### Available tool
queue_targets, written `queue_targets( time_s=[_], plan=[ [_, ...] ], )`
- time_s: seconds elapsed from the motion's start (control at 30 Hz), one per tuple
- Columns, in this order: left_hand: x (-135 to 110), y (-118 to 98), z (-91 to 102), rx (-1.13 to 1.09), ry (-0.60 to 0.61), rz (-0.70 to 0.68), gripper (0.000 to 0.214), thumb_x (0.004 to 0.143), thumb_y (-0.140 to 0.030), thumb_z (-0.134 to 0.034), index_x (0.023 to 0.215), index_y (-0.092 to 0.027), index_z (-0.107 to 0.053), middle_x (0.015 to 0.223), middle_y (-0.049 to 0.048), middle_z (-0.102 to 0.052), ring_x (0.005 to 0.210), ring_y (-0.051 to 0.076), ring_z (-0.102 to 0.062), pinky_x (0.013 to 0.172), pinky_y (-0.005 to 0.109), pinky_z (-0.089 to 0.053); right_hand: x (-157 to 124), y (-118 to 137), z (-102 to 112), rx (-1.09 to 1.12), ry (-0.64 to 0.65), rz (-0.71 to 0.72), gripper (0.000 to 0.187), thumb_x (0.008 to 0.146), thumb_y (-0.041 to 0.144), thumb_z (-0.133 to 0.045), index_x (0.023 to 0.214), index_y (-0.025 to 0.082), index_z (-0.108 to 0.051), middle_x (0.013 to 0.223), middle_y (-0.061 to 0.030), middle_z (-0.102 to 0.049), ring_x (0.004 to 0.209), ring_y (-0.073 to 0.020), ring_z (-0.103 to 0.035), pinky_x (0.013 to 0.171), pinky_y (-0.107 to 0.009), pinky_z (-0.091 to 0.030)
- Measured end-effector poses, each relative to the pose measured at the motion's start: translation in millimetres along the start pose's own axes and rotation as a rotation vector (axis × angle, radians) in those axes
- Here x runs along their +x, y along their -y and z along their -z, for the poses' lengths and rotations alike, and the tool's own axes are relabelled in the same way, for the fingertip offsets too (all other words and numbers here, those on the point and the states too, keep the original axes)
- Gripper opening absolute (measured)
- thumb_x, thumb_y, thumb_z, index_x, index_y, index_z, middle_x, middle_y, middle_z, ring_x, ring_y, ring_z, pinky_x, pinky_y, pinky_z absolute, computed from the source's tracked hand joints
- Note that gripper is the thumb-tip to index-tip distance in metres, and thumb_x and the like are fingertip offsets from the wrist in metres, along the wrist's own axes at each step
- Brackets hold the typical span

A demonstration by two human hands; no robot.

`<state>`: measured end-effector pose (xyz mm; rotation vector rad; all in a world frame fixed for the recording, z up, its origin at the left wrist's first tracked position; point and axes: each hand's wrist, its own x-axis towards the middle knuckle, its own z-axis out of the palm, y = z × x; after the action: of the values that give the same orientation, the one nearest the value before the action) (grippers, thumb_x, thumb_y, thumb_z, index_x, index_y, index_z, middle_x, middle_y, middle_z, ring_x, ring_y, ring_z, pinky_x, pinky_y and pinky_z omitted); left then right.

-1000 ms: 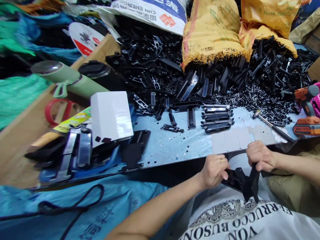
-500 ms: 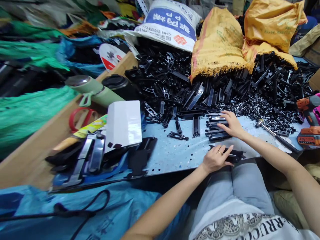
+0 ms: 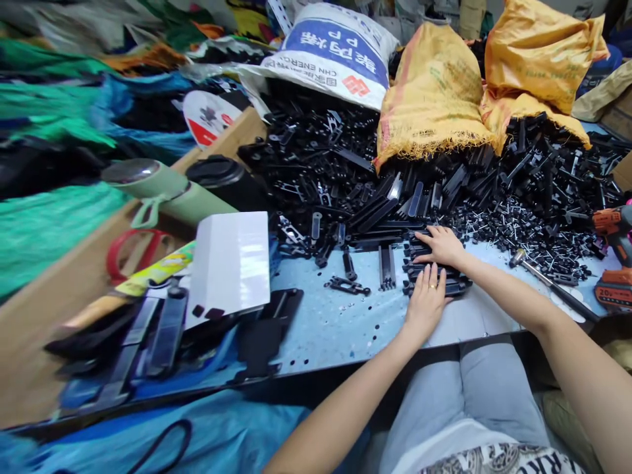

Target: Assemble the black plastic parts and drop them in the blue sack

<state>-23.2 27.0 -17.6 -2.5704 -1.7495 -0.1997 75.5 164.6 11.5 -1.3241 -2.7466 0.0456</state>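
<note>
A row of long black plastic parts [image 3: 411,268] lies side by side on the light blue work surface [image 3: 336,322]. My left hand [image 3: 427,297], with a ring on one finger, rests on the near end of the row, its fingers stretched out. Over the farther parts my right hand [image 3: 443,247] lies with fingers spread, pressing on their tops. Left of the row are a pair of parallel black strips [image 3: 388,266] and a few loose black pieces [image 3: 348,285].
Black parts [image 3: 316,164] are heaped behind, below yellow sacks [image 3: 434,92] and a white sack [image 3: 330,52]. A hammer [image 3: 550,283] and a cordless drill [image 3: 615,257] lie right. A white box [image 3: 232,263], red-handled scissors [image 3: 116,257] and a green bottle [image 3: 172,191] stand left.
My left hand has moved forward from the table's near edge, and the black part under it now lies against the row. My right hand has shifted slightly left and stays on the row.
</note>
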Motion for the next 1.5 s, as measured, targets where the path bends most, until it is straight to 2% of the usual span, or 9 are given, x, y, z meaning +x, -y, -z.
queue_targets(
  time_s=[0.23,0.5,0.8,0.9,1.0,1.13,1.27,1.37,1.5],
  plan=[
    [15,5,8.9,-0.015,-0.01,0.006,0.063,0.085,-0.039,-0.054,0.136,-0.004,-0.041,0.142,0.0235,-0.036,0.136,0.031,-0.03,0.112,0.046,-0.024,21,-3,10,0.024,-0.006,0.03,0.064,0.088,0.064,-0.031,0.133,0.021,-0.045,0.136,-0.0122,-0.045,0.118,-0.0258,-0.043,0.095,-0.037,-0.034],
    [-1,29,34.1,-0.127,-0.317,-0.068,0.039,0.092,-0.03,-0.04,0.125,-0.013,-0.053,0.134,0.0152,-0.051,0.135,0.028,-0.033,0.112,0.054,-0.018,84,30,26,-0.128,-0.1,0.236,0.032,0.093,0.015,-0.033,0.105,0.011,-0.062,0.125,-0.0164,-0.051,0.113,-0.0258,-0.041,0.088,-0.038,-0.036],
    [45,192,62.4,-0.083,-0.437,0.913,0.037,0.085,-0.023,-0.045,0.117,-0.007,-0.052,0.124,0.022,-0.05,0.119,0.033,-0.043,0.096,0.047,-0.039,120,32,3,-0.098,-0.053,0.158,0.026,0.087,0.019,-0.048,0.101,0.01,-0.067,0.149,-0.0172,-0.026,0.135,-0.0309,-0.022,0.105,-0.05,-0.025],
    [56,229,55.7,-0.094,-0.362,1.057,0.029,0.083,-0.02,-0.047,0.107,-0.005,-0.054,0.118,0.0237,-0.052,0.115,0.033,-0.044,0.091,0.047,-0.042,117,31,9,-0.067,-0.025,0.157,0.027,0.083,0.021,-0.056,0.106,0.008,-0.063,0.151,-0.0174,-0.022,0.136,-0.0313,-0.021,0.108,-0.05,-0.022],
    [59,241,49.1,-0.094,-0.344,1.063,0.028,0.084,-0.019,-0.047,0.107,-0.003,-0.051,0.117,0.0249,-0.052,0.115,0.032,-0.044,0.091,0.044,-0.042,105,24,29,0.026,-0.086,0.139,0.029,0.085,0.023,-0.053,0.11,0.008,-0.056,0.144,-0.0202,-0.033,0.128,-0.0304,-0.037,0.105,-0.048,-0.028],
    [49,218,53.0,-0.169,-0.453,0.972,0.023,0.088,-0.016,-0.037,0.105,-0.006,-0.049,0.112,0.0219,-0.054,0.108,0.028,-0.05,0.094,0.041,-0.039,65,4,62,0.331,-0.165,-0.033,0.025,0.082,0.028,-0.051,0.103,0.015,-0.048,0.105,-0.0116,-0.062,0.088,-0.0218,-0.059,0.079,-0.035,-0.045],
    [15,148,62.1,-0.419,-0.545,0.682,0.015,0.09,-0.025,-0.038,0.095,-0.015,-0.048,0.101,0.0126,-0.057,0.098,0.022,-0.054,0.089,0.035,-0.042,-16,-14,75,0.561,-0.213,-0.096,0.022,0.073,0.031,-0.054,0.088,0.019,-0.044,0.083,-0.001,-0.059,0.073,-0.0148,-0.054,0.067,-0.027,-0.043],
    [-20,78,59.3,-0.774,-0.386,0.485,0.015,0.09,-0.033,-0.04,0.092,-0.019,-0.046,0.08,0.0029,-0.056,0.077,0.016,-0.056,0.077,0.029,-0.046,-93,-16,66,0.664,-0.142,-0.098,0.029,0.072,0.034,-0.057,0.093,0.019,-0.044,0.089,-0.0028,-0.058,0.08,-0.0159,-0.054,0.071,-0.029,-0.044],
    [-44,-3,46.3,-1.292,-0.151,0.394,0.022,0.087,-0.037,-0.044,0.1,-0.019,-0.046,0.074,-0.0027,-0.054,0.055,0.007,-0.051,0.057,0.021,-0.044,-167,2,42,1.019,-0.044,-0.251,0.058,0.078,0.043,-0.058,0.126,0.021,-0.036,0.099,-0.0055,-0.056,0.079,-0.0157,-0.058,0.07,-0.031,-0.049]
  ],
)
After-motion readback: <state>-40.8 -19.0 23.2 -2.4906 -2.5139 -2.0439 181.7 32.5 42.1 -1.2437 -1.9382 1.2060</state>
